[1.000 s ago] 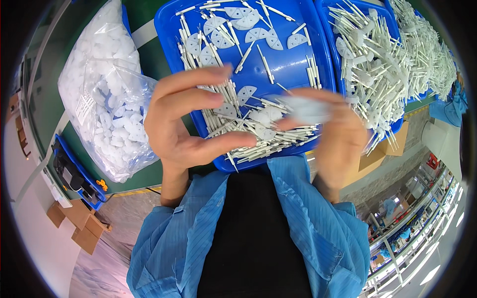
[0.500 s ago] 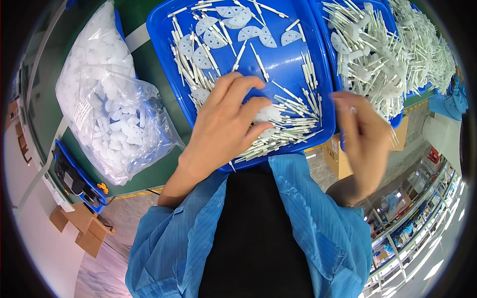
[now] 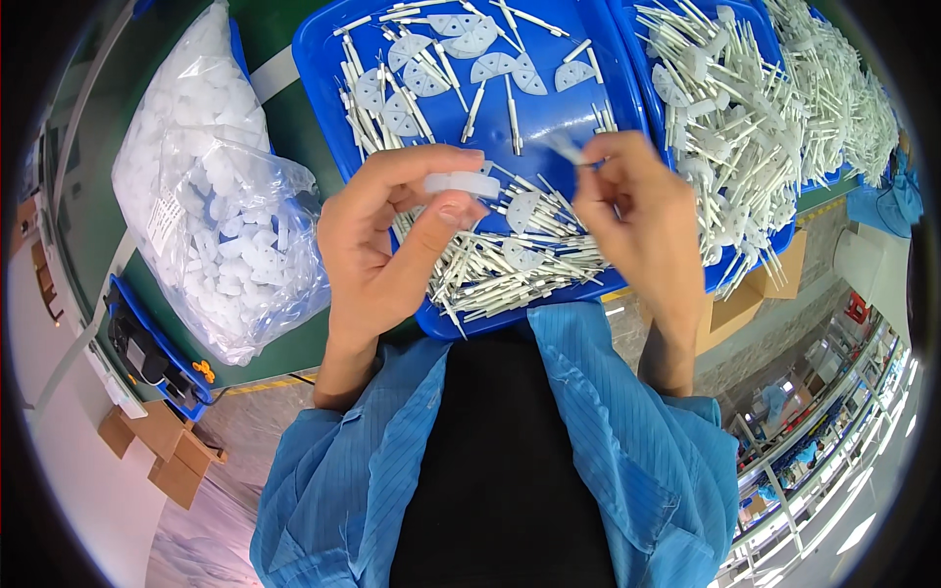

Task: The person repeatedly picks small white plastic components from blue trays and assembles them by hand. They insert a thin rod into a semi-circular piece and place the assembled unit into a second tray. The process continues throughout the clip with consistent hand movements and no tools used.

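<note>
Between thumb and fingers of my left hand (image 3: 377,235) is a translucent white plastic piece (image 3: 461,184), seen edge-on above the blue tray (image 3: 554,106). My right hand (image 3: 642,216) pinches a thin white rod (image 3: 563,146), which is smeared by motion, a short way to the right of that piece. Below both hands, a heap of white rods (image 3: 520,279) fills the near part of the tray. Fan-shaped white pieces with small holes (image 3: 470,37) lie at its far side, and a few single rods (image 3: 514,122) rest in the middle.
To the left, a clear bag of white plastic pieces (image 3: 240,260) lies on the green table (image 3: 299,127). More blue trays heaped with rods and fan pieces (image 3: 735,118) stand to the right. A cardboard box (image 3: 730,309) is below them, and a black device (image 3: 137,343) sits at the far left.
My left hand has lifted a white plastic piece out of the tray. My right hand has swung left from beyond the tray's right rim to over the tray, now pinching a rod.
</note>
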Motion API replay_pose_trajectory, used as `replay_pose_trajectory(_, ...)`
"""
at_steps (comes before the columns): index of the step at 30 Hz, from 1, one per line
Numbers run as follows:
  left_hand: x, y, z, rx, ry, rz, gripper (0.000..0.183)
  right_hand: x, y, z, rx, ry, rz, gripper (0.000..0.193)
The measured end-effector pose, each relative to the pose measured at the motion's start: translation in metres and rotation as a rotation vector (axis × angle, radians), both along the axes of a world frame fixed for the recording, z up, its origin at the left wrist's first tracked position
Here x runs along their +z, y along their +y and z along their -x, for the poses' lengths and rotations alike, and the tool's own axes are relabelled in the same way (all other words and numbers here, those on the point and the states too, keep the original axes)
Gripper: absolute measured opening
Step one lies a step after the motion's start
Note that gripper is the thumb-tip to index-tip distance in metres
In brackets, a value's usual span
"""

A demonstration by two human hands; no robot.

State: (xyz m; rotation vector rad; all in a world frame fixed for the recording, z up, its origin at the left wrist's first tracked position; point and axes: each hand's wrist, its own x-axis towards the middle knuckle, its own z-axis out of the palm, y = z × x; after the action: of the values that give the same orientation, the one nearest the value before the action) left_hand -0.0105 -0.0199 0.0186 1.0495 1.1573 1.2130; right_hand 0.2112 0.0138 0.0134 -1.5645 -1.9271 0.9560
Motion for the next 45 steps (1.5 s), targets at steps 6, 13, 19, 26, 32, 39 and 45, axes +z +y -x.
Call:
replay_pose_trajectory(6,-0.023,-0.002,0.005,0.009,-0.099,-0.134,0.027,0.017,-0.007,-0.044,-0.508,0.211,-0.125,0.015)
replay_pose_trajectory(13,-0.024,0.000,0.001,0.024,-0.177,-0.065,0.027,0.029,-0.030,-0.018,-0.369,0.572,-0.022,0.021)
replay_pose_trajectory(19,-0.025,0.000,0.004,0.036,-0.208,-0.076,0.026,0.020,-0.039,0.052,0.015,0.352,0.114,0.018)
replay_pose_trajectory(26,-0.030,-0.003,0.003,0.070,-0.287,-0.169,0.025,0.012,-0.030,0.060,0.017,0.348,0.020,0.010)
replay_pose_trajectory(32,-0.034,-0.005,0.001,0.088,-0.288,-0.220,0.024,0.017,-0.033,0.068,0.050,0.205,-0.256,0.009)
replay_pose_trajectory(39,-0.035,-0.006,0.006,0.059,-0.263,-0.332,0.023,0.023,-0.024,0.061,0.106,0.461,0.001,0.009)
replay_pose_trajectory(45,-0.025,0.002,0.006,0.008,-0.151,-0.476,0.016,0.020,-0.021,0.054,0.204,0.861,0.433,0.008)
